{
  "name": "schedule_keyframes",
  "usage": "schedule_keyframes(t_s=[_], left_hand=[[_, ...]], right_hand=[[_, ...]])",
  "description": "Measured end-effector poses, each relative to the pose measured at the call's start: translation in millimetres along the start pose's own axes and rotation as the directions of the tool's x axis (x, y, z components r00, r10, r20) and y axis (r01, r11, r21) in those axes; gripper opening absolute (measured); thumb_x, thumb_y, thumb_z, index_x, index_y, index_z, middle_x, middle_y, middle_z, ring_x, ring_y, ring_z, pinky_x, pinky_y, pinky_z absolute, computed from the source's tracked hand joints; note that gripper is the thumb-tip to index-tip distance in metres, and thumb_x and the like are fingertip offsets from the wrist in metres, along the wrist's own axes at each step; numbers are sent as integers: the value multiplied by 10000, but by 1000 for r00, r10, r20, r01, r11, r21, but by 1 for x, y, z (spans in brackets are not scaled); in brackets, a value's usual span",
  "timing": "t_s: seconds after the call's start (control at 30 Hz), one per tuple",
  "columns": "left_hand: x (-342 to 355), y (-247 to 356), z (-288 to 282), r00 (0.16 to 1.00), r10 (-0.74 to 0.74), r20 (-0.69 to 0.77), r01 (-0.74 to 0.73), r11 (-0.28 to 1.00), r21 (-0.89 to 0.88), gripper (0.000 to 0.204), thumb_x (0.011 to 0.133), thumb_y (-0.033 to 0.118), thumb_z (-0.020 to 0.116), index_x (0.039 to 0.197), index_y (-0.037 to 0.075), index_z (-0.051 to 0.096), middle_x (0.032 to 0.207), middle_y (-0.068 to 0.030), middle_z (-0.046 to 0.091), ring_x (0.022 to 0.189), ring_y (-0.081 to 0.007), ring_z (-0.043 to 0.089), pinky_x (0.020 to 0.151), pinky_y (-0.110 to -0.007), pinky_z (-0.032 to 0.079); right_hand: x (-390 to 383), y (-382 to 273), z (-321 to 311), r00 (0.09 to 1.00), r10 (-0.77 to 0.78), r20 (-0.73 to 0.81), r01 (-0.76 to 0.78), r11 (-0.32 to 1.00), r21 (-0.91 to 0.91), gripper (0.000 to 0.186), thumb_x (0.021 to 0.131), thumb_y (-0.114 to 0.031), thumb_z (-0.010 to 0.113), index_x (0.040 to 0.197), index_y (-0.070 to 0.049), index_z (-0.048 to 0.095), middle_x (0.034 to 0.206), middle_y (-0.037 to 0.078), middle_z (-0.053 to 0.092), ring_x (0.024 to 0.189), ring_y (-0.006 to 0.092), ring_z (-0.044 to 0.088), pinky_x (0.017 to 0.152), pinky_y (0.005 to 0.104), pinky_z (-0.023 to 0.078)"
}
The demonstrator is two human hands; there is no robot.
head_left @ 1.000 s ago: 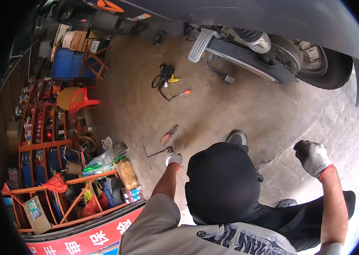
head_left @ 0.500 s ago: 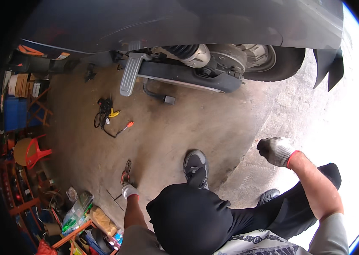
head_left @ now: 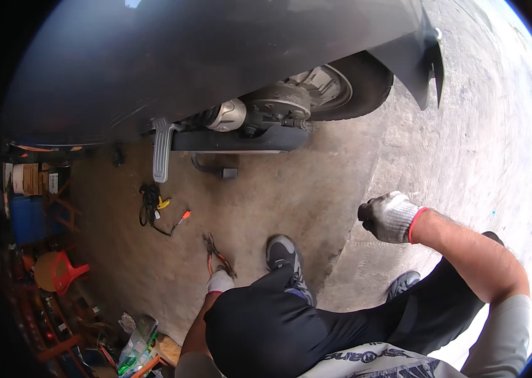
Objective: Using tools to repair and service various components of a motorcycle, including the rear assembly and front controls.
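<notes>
We are holding our left arm low, its gloved left hand [head_left: 220, 281] pointing forward at the floor [head_left: 266, 195]. The pliers [head_left: 210, 248] are lying right at its fingers, red handles toward the glove, metal head extending just beyond; whether these fingers are gripping or only touching them, and how far they are opening, we cannot tell. We are bending our right elbow, and the gloved right hand [head_left: 394, 217] is hovering well apart, its fingers curling into a fist; what they are enclosing, if anything, we cannot tell.
</notes>
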State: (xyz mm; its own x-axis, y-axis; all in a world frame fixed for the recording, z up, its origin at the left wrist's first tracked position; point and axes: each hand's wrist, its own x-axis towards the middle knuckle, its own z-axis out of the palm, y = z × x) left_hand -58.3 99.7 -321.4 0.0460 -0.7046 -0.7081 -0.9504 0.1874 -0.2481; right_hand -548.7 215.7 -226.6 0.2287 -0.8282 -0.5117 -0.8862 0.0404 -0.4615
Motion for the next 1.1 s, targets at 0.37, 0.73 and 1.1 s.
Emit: schedule_keyframes(t_s=[0.37, 0.73, 1.1], left_hand=[[-56, 93, -103, 633, 748, 200, -774, 602, 198, 345, 842, 330, 550, 1068, 98, 668, 1088, -152, 676, 1026, -311, 649, 833, -430, 530], [-81, 67, -132, 724, 494, 481, -668, 675, 313, 388, 870, 367, 524, 1058, 74, 696, 1056, -160, 687, 1027, -336, 647, 849, -422, 523], [-117, 54, -143, 852, 152, 501, -386, 828, 406, 377, 870, 365, 543, 1042, 72, 706, 1030, -181, 688, 1011, -351, 647, 848, -423, 519]], right_hand=[[-24, -4, 14, 995, -23, 100, 28, 999, -47, 255, 888, -276, 551, 958, -54, 655, 887, 160, 691, 848, 351, 679, 743, 455, 534], [-30, 0, -7, 994, -27, 102, 33, 997, -63, 277, 812, -163, 553, 1038, -66, 679, 974, 156, 711, 924, 322, 696, 763, 441, 545], [-18, -2, -14, 995, -28, 99, 34, 998, -61, 269, 800, -164, 566, 1004, -65, 712, 1000, 154, 714, 944, 311, 695, 773, 429, 548]])
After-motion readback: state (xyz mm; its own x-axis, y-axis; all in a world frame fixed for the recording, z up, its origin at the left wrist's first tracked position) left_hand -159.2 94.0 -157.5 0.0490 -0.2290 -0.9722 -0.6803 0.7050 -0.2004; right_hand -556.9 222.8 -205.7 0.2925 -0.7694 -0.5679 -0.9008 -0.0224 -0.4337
